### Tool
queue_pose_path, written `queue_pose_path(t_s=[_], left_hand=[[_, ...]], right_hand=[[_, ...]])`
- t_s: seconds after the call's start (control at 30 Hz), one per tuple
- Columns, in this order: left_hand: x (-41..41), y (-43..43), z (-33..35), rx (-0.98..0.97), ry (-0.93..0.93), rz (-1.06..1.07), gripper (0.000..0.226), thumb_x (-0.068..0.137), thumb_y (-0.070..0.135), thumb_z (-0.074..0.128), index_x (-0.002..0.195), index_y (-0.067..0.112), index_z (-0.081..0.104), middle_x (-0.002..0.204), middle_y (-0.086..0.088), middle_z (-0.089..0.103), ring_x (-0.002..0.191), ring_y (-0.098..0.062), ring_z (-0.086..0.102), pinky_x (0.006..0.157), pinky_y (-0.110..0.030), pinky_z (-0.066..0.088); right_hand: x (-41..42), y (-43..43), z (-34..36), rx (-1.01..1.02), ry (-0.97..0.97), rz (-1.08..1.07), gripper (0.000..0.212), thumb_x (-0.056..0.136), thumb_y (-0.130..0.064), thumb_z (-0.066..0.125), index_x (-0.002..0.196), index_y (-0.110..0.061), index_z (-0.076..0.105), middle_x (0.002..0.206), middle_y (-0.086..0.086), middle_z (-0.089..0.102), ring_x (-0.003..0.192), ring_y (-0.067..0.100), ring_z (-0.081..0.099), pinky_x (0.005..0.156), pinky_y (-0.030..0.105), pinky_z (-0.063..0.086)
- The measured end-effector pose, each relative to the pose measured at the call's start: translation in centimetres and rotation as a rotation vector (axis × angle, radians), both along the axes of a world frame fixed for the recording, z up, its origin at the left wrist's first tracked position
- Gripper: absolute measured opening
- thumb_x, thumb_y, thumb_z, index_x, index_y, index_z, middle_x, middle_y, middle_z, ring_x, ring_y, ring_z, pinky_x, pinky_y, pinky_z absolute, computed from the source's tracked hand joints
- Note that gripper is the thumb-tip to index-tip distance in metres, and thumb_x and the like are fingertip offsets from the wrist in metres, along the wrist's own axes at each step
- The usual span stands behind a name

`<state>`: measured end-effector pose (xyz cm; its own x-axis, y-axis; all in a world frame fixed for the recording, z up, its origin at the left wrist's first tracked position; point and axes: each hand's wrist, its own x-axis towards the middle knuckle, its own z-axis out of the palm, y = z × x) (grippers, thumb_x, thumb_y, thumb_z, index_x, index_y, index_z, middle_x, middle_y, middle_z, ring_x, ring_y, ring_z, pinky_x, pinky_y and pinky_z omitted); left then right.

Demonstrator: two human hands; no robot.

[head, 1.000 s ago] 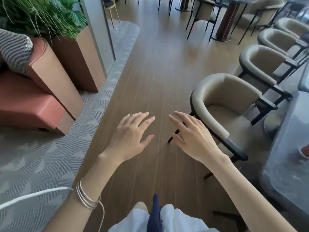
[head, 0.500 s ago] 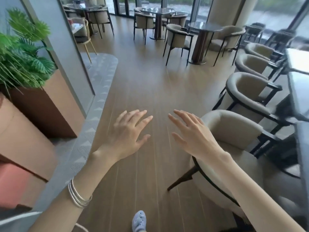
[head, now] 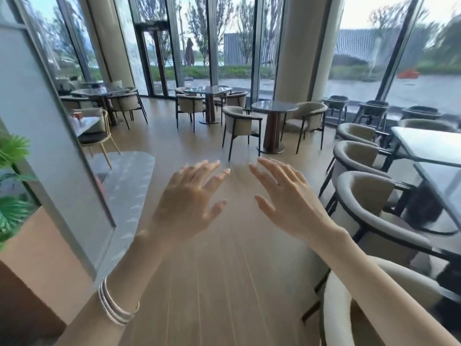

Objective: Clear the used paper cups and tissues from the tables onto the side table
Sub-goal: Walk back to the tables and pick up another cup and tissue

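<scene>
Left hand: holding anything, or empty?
Empty. The left hand is open with fingers spread, over bare wooden floor; nothing lies in its grasp.

Motion blurs the long table [head: 431,148] at right, whose far end the frame cuts off.

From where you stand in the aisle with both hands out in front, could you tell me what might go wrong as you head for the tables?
1. The chair on the right juts toward the walkway close to the right hand; an arm or hip could catch it.
2. The picture is blurred, so no cups or tissues can be made out on the round table; leftovers could be missed.
3. The left hand passes near the partition.
</scene>
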<state>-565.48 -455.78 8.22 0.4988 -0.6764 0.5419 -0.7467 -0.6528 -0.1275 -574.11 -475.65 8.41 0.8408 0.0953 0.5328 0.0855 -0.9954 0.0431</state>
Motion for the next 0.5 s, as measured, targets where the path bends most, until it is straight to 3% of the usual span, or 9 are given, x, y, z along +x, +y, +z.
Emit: queue_pose_path(t_s=[0.17,0.5], left_hand=[[9.9,-3.8,0.1,-0.019,-0.018,0.003,0.057,0.085,0.038,0.059,0.136,0.019,0.045,0.141,-0.009,0.046,0.129,-0.029,0.043,0.107,-0.048,0.029],[29.3,-9.3,1.7,-0.066,-0.027,0.095,0.054,0.088,0.046,0.043,0.136,0.022,0.043,0.141,-0.007,0.046,0.129,-0.027,0.042,0.106,-0.048,0.031]], right_hand=[[10.2,-3.5,0.1,-0.011,-0.081,0.023,0.056,0.086,-0.026,0.059,0.136,-0.013,0.04,0.139,0.011,0.043,0.129,0.028,0.04,0.104,0.043,0.034],[31.2,-9.1,3.3,-0.041,-0.13,0.131,0.052,0.088,-0.028,0.055,0.135,-0.012,0.042,0.139,0.011,0.043,0.128,0.027,0.041,0.103,0.044,0.037]])
